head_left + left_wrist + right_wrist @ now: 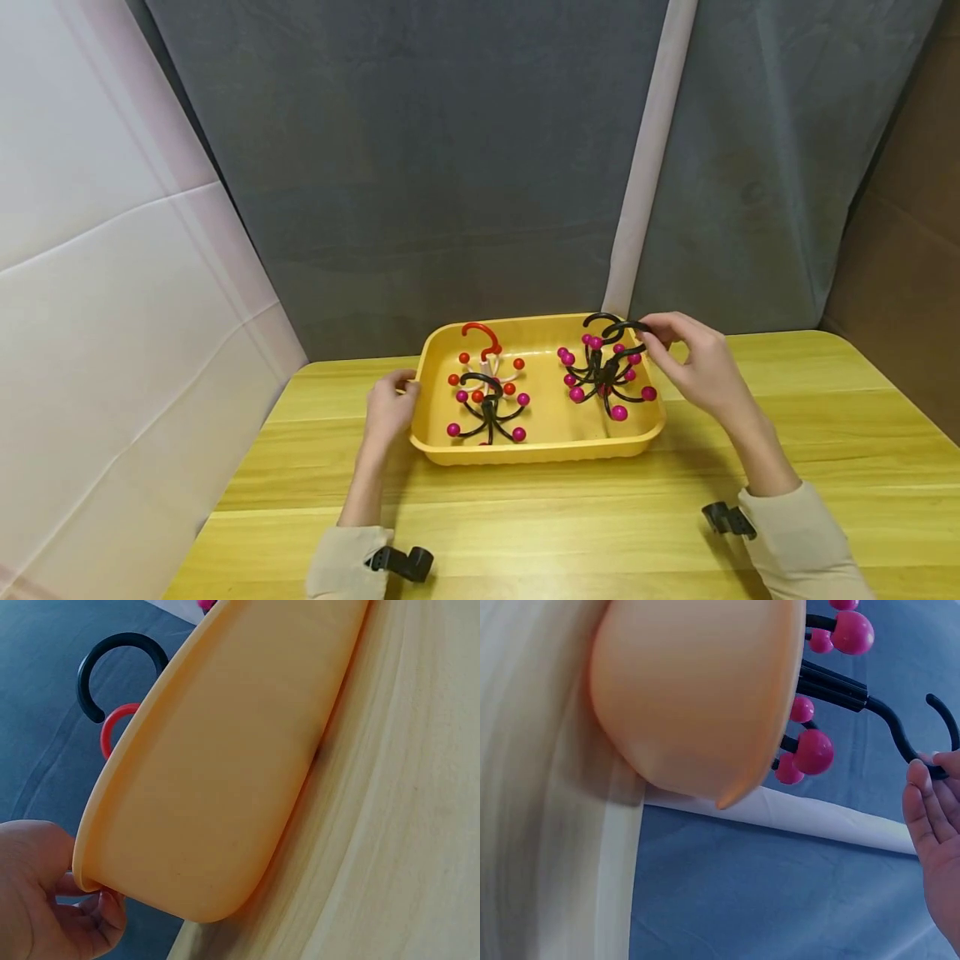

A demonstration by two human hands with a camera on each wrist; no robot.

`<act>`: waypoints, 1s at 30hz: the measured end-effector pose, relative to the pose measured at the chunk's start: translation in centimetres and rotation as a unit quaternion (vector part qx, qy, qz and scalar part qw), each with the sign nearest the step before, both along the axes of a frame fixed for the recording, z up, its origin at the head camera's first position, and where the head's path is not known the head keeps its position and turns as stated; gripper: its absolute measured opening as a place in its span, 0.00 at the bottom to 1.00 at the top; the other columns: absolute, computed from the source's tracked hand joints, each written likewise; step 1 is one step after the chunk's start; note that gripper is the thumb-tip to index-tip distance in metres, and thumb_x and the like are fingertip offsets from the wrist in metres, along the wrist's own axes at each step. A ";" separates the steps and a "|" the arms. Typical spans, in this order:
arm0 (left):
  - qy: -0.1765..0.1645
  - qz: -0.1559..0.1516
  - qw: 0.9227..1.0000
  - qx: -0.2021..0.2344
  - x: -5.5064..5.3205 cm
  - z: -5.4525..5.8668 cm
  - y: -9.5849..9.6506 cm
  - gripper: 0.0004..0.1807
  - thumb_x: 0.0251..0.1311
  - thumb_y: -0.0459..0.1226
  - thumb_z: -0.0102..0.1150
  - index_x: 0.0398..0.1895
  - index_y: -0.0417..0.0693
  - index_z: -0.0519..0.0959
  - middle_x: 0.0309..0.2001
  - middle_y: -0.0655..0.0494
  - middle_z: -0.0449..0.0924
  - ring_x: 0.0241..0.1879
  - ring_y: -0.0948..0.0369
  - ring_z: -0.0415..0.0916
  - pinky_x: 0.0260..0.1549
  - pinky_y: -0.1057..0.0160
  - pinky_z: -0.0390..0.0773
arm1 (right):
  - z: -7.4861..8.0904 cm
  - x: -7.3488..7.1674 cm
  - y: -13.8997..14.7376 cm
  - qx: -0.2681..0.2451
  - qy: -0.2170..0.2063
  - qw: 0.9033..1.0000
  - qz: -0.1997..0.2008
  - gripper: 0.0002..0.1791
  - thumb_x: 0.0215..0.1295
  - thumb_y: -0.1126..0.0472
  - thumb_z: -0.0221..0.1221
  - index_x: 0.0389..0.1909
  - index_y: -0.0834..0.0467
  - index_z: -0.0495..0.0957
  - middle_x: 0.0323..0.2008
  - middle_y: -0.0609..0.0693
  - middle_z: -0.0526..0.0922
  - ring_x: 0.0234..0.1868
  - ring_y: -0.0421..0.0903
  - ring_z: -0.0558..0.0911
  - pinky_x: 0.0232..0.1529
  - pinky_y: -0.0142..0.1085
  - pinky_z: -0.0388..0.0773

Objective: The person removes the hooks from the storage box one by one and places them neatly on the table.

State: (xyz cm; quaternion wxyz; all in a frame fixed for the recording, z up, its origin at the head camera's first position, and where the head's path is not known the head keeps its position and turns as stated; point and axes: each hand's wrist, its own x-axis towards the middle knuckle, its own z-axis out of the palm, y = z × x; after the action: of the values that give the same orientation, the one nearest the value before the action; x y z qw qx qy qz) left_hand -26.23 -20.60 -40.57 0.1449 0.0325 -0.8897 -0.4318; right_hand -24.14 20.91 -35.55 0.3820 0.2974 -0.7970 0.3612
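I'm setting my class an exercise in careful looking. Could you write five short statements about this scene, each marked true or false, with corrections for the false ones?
1. The left hand holds the rim of the tray. True.
2. The right hand pinches a black hook. True.
3. Every hook is black. False: a red hook rises from inside the tray.
4. All the balls are green. False: there are pink balls and red balls.
5. The table has a wood-grain look. True.
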 end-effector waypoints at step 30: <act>0.003 0.001 1.000 0.000 0.0 -0.1 0.0 0.14 0.64 0.29 0.53 0.49 0.30 0.82 0.38 0.39 0.81 0.29 0.54 0.74 0.30 0.65 0.72 | 1.9 -1.1 3.9 -0.058 0.018 0.992 -0.113 0.10 0.62 0.76 0.64 0.44 0.67 0.84 0.36 0.59 0.85 0.34 0.21 0.72 0.39 0.17 0.68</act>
State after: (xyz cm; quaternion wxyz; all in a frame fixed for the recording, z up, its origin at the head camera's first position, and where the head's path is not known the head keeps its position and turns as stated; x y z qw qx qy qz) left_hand -26.24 -20.58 -40.70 0.1477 0.0320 -0.8891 -0.4321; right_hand -25.23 24.85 -33.68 0.4516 0.1894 -0.7958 0.3562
